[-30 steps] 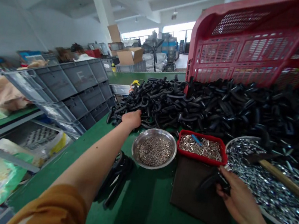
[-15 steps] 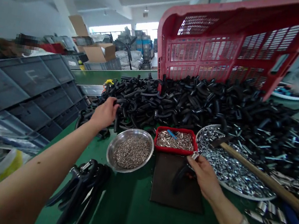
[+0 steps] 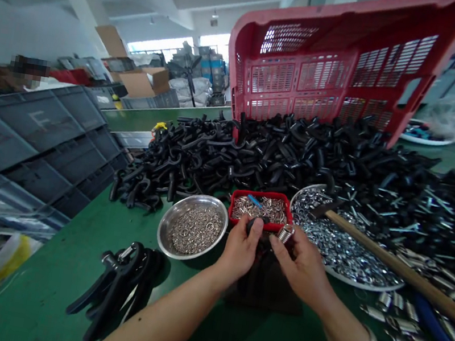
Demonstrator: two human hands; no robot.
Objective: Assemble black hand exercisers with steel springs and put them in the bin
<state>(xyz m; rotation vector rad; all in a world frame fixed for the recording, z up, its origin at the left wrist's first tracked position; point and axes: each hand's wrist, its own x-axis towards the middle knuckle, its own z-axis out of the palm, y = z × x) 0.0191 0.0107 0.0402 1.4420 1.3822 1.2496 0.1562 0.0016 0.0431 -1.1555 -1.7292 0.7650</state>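
Note:
Both hands meet over a dark mat (image 3: 272, 293) in front of me. My left hand (image 3: 241, 247) is closed round a black curved plastic handle (image 3: 254, 222), its end showing above the thumb. My right hand (image 3: 301, 263) pinches a small metal coil spring (image 3: 285, 233) between thumb and fingers, close beside the handle. Right behind the hands sits a red tray (image 3: 264, 196) of small metal pins. A round steel bowl (image 3: 167, 224) of small rings stands to the left. A large pile of black handles (image 3: 299, 153) covers the back of the green table (image 3: 65, 266).
A red mesh crate (image 3: 334, 66) leans tipped behind the pile. A wide steel pan of springs (image 3: 340, 246) holds a wooden-handled hammer (image 3: 394, 266). Finished black grippers (image 3: 118, 286) lie at the front left. Grey crates (image 3: 39, 129) stack at the left. Loose springs (image 3: 401, 325) lie at the right.
My left hand left the pile with a black handle and came to the mat beside my right hand. My right hand lifted slightly with the spring. The view swung right.

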